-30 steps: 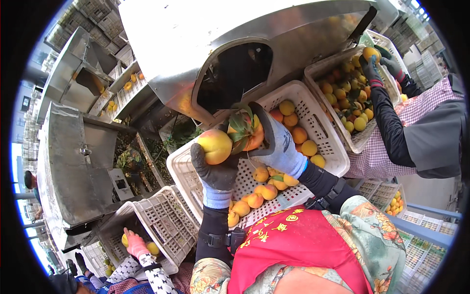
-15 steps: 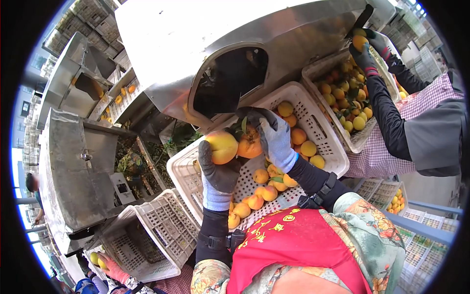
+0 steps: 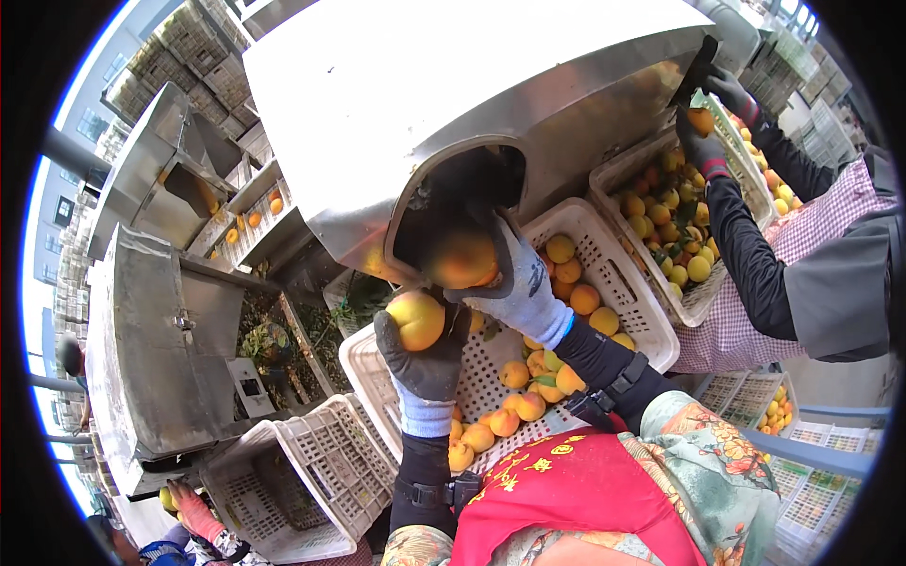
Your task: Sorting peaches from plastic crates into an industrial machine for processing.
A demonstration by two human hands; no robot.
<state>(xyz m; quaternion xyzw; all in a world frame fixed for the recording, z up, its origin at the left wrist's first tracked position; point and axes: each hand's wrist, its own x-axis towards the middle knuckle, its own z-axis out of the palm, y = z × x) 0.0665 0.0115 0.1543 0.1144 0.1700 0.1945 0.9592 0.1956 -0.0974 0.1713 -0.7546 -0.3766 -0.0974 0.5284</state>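
Note:
My left hand (image 3: 425, 370), in a grey-and-blue work glove, is wrapped round a yellow peach (image 3: 415, 319). Just beyond it, my right hand (image 3: 528, 294), gloved alike, grips an orange peach (image 3: 463, 258) that is blurred. That peach is at the lower edge of a dark opening (image 3: 472, 184) in a large metal machine (image 3: 444, 104). Both hands are above the far left side of a white plastic crate (image 3: 649, 302), where several peaches (image 3: 530, 406) lie at the near side and along the right. The fingertips of my right hand are partly hidden behind its fruit.
To the right, a person's gloved hand (image 3: 700, 146) holds a peach beside another full crate (image 3: 700, 300). A tilted white crate (image 3: 330, 453) stands at the lower left, below a metal chute (image 3: 151, 349) with leafy debris. A pink-gloved hand (image 3: 196, 514) shows at lower left.
My right hand has carried its peach from beside the left hand's peach up to the machine opening. The left hand still holds its peach, slightly lower. The view has shifted a little.

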